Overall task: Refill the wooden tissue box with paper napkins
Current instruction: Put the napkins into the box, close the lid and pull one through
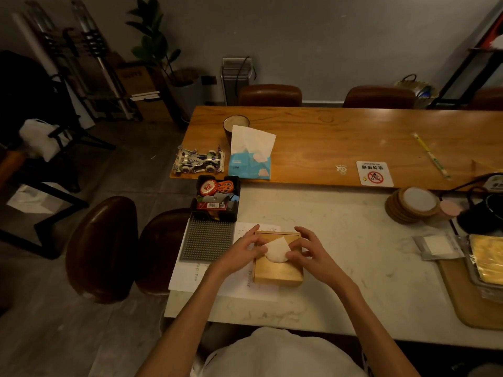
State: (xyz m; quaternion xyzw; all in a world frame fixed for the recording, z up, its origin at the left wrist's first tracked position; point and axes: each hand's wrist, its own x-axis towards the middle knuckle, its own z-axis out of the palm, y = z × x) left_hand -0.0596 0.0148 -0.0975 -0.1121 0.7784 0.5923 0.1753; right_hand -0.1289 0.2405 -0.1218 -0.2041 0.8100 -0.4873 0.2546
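Note:
The wooden tissue box (pixel 277 273) sits on the white marble table (pixel 340 295), on a sheet of paper, right in front of me. A white napkin (pixel 277 250) sticks up out of the round hole in its top. My left hand (pixel 242 253) pinches the napkin's left edge with fingers over the box's left rim. My right hand (pixel 310 251) pinches the napkin's right side above the box top. A blue soft pack of tissues (pixel 250 159), torn open with white paper standing up, lies on the brown wooden table further back.
A grey studded mat (pixel 208 239) and a black box of small items (pixel 216 198) lie left of the tissue box. A toy race car (pixel 200 160), a cup (pixel 235 126), stacked coasters (pixel 412 205), a kettle (pixel 481 210) and a tray (pixel 468 295) at right surround the spot.

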